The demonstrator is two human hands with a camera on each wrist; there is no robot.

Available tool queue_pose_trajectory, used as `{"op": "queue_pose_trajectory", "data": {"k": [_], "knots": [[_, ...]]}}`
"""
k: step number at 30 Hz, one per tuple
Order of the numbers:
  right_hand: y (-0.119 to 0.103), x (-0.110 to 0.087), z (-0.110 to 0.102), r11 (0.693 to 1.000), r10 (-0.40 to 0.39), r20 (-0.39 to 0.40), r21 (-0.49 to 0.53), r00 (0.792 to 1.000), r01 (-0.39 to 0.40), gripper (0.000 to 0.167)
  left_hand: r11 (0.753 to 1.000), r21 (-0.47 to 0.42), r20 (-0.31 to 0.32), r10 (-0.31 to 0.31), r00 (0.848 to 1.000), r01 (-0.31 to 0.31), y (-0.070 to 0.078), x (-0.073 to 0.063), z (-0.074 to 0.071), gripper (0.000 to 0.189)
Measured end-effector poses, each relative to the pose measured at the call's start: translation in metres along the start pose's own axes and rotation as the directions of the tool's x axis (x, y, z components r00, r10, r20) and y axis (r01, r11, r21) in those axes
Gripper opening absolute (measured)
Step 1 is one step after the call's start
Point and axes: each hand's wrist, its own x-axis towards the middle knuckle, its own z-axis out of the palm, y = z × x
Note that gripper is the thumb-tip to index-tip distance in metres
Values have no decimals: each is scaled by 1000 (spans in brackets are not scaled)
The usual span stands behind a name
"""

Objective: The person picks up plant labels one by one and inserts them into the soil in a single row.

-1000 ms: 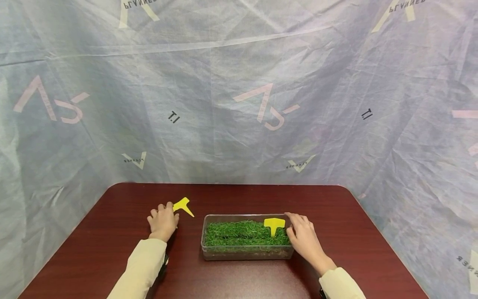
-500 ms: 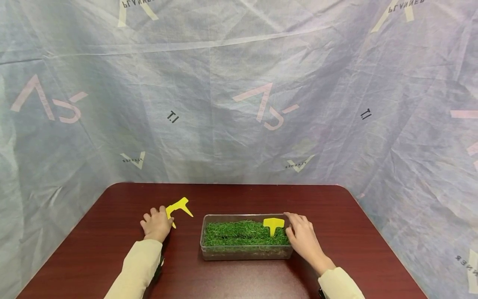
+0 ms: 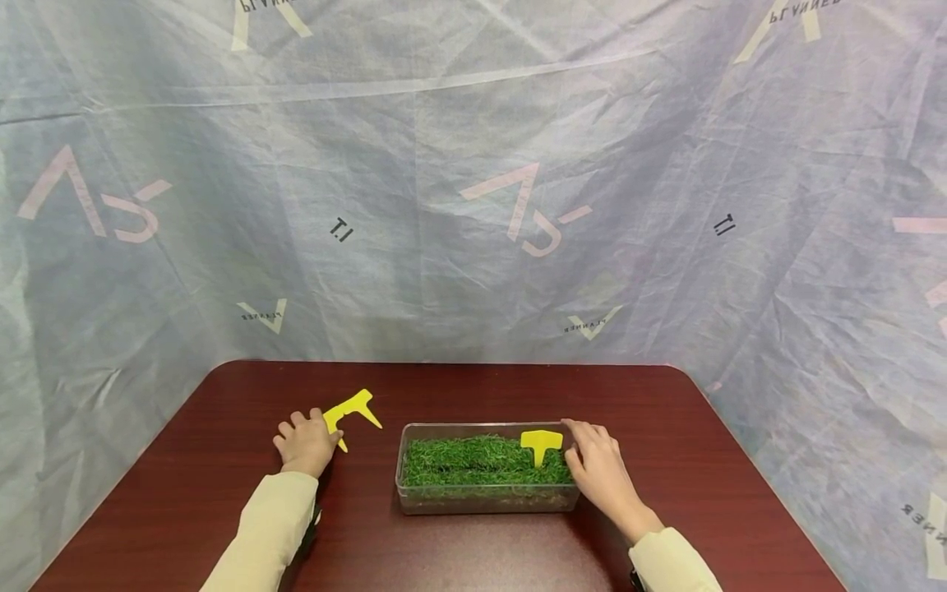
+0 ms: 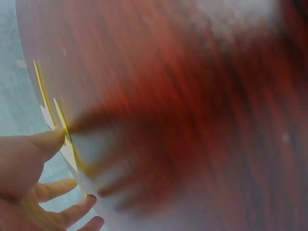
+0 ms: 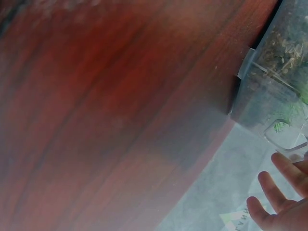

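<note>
My left hand (image 3: 305, 444) is at the left of the table, its thumb and index finger pinching a yellow T-shaped plant label (image 3: 331, 421) low over the tabletop. The thumb tip meets this label in the left wrist view. A second yellow label (image 3: 362, 401) lies just beyond it, bar end to bar end. My right hand (image 3: 602, 470) holds the right end of a clear plastic box (image 3: 488, 499), index finger at the far corner, thumb over the end wall. Green artificial grass (image 3: 473, 459) fills the box. Another yellow label (image 3: 542, 442) stands upright in the grass's right part.
The dark red wooden table (image 3: 473, 551) bears the box in its middle. A wrinkled grey printed cloth (image 3: 414, 181) hangs behind the table and on both sides. In the right wrist view, soil-like material (image 5: 291, 48) shows through the box's wall.
My left hand has shifted left, bringing the near label into fuller view; it has moved little. My right hand, the box and the upright label stay put.
</note>
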Motion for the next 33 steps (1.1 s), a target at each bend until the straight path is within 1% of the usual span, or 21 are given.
{"op": "queue_pose_trajectory", "data": {"k": [5, 12, 17, 22, 28, 33], "knots": [[0, 0, 0, 1000, 3, -1, 3, 1000, -3, 39, 1000, 4, 0, -12, 1000, 12, -1, 1, -2, 51], [-1, 1, 0, 1000, 7, 0, 6, 1000, -7, 39, 1000, 10, -36, -2, 999, 3, -3, 0, -4, 45], [-1, 0, 0, 1000, 9, 2, 8, 1000, -9, 39, 1000, 12, -53, 1, 999, 0, -4, -1, -6, 49], [-1, 0, 0, 1000, 8, 3, 8, 1000, -8, 39, 1000, 8, -49, 6, 999, -6, -6, 0, -10, 50], [-1, 0, 0, 1000, 12, 6, 1, 1000, -12, 39, 1000, -30, -42, 7, 999, -8, -7, 0, -14, 32], [-1, 1, 0, 1000, 4, 1, -5, 1000, -4, 39, 998, -59, -76, -4, 997, 0, -6, 0, -14, 24]]}}
